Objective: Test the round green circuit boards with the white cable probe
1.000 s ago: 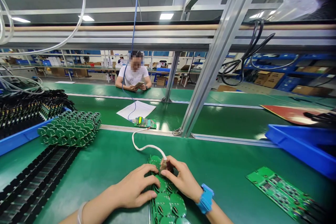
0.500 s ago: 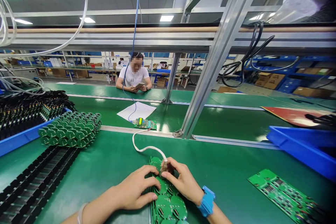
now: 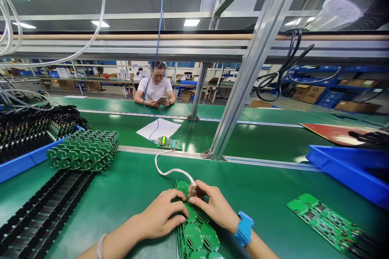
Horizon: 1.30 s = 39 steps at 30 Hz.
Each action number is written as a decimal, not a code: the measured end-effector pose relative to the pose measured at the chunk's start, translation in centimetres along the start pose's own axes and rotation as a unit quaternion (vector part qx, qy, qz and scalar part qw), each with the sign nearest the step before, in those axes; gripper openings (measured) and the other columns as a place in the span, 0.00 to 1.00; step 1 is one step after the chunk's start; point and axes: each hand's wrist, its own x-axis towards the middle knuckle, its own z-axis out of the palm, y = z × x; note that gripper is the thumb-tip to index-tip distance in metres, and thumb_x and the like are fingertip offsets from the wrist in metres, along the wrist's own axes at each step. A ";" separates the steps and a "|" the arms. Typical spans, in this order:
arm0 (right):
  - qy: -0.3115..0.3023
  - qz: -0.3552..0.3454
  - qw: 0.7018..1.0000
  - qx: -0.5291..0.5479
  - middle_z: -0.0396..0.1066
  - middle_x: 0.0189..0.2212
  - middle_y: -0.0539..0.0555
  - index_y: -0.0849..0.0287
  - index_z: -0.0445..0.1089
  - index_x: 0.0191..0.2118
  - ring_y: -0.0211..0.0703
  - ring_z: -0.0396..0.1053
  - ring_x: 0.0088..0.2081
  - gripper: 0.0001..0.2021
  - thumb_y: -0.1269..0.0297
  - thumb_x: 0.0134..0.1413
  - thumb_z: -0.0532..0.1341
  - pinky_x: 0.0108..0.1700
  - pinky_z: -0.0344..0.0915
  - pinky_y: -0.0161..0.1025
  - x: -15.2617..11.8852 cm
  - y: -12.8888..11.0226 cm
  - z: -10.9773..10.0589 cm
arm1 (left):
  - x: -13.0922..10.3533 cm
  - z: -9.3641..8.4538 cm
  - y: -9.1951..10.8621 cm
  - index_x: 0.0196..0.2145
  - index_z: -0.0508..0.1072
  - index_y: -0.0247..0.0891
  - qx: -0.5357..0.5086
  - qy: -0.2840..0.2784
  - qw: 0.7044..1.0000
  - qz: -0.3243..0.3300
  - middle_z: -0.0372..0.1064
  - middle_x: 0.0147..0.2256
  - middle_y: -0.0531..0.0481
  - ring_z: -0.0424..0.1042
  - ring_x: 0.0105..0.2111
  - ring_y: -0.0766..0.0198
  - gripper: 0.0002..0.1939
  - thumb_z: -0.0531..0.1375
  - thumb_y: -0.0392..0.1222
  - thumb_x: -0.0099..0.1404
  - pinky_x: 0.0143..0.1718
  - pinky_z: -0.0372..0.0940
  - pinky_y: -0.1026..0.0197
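Note:
A panel of round green circuit boards lies lengthwise on the green bench in front of me. My left hand rests against its left side, fingers apart and their tips on the boards. In a pinch between thumb and fingers, my right hand holds the brownish plug of a white cable against the boards' upper part. Its contact point is hidden by my fingers. The cable runs back to a small tester board with a lit yellow-green display.
Stacked round boards stand at the left by a black slotted rack and a blue bin of wired boards. Rightward are a rectangular circuit board and a blue tray. A metal post rises ahead; a person sits beyond.
The view has shifted very slightly. Both hands stay at the panel in nearly the same pose, and the right still grips the plug.

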 end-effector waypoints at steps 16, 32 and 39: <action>0.041 0.013 0.999 -0.001 0.74 0.31 0.52 0.57 0.69 0.40 0.44 0.69 0.32 0.07 0.61 0.60 0.58 0.37 0.66 0.38 -1.3 0.1 0.7 | 0.8 1.6 -0.3 0.32 0.76 0.40 -0.037 0.082 0.995 -0.053 0.70 0.46 0.49 0.69 0.47 0.57 0.05 0.69 0.35 0.58 0.52 0.60 0.56; -0.067 0.021 0.995 0.069 0.70 0.26 0.48 0.58 0.67 0.33 0.39 0.65 0.28 0.06 0.63 0.55 0.64 0.33 0.65 0.34 -2.6 -1.5 -1.2 | 0.7 1.2 -0.1 0.33 0.77 0.41 -0.046 0.073 0.995 -0.043 0.69 0.48 0.48 0.68 0.49 0.55 0.03 0.67 0.35 0.60 0.53 0.60 0.54; -0.077 0.015 0.996 0.044 0.72 0.26 0.49 0.56 0.68 0.33 0.40 0.67 0.28 0.05 0.62 0.56 0.63 0.33 0.65 0.35 -2.8 -1.8 -1.4 | 0.8 1.1 0.0 0.33 0.77 0.41 -0.048 0.071 0.995 -0.042 0.69 0.48 0.48 0.69 0.50 0.55 0.01 0.66 0.37 0.61 0.54 0.60 0.55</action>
